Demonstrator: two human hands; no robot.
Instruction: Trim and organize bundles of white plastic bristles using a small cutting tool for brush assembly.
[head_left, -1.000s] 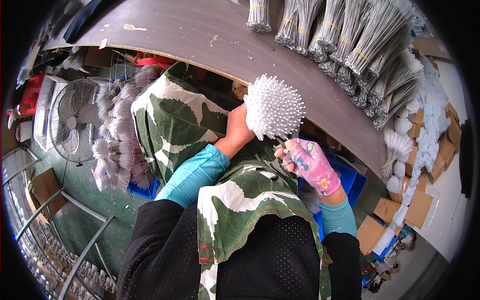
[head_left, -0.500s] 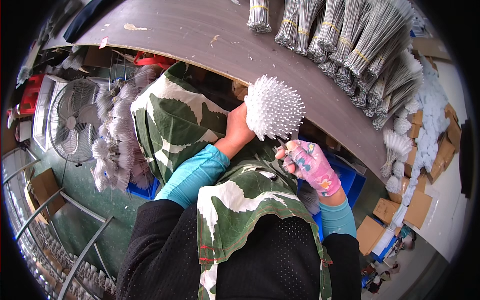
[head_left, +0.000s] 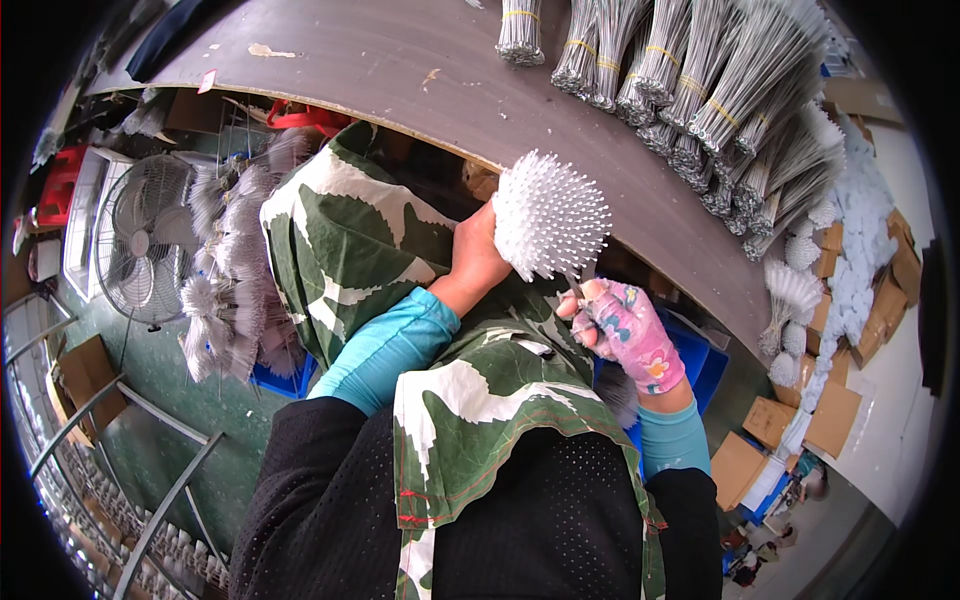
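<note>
My left hand (head_left: 478, 250) is wrapped round a bundle of thin white-tipped rods (head_left: 552, 215), whose ends fan into a rounded dome facing up. The lower part of the bundle is hidden behind the hand. At the dome's lower right edge, my right hand (head_left: 625, 330), in a pink flowered fingerless glove, is closed on a thin dark metal tool (head_left: 574, 285). The tool's tip reaches the edge of the white tips; its exact kind cannot be made out. A green and white leaf-patterned apron (head_left: 350, 235) spreads over my lap beneath both hands.
Ahead is a brown table (head_left: 400, 75) with a curved-looking edge. Several wire bundles (head_left: 735, 100) tied with yellow bands lie at its right. A blue bin (head_left: 700, 360) stands below my right hand. Left are a fan (head_left: 145, 240) and metal rails (head_left: 170, 500); cardboard boxes (head_left: 835, 418) lie right.
My right hand has shifted slightly, bringing the thin tool up to the lower edge of the white tips. The left hand and the bundle have barely moved.
</note>
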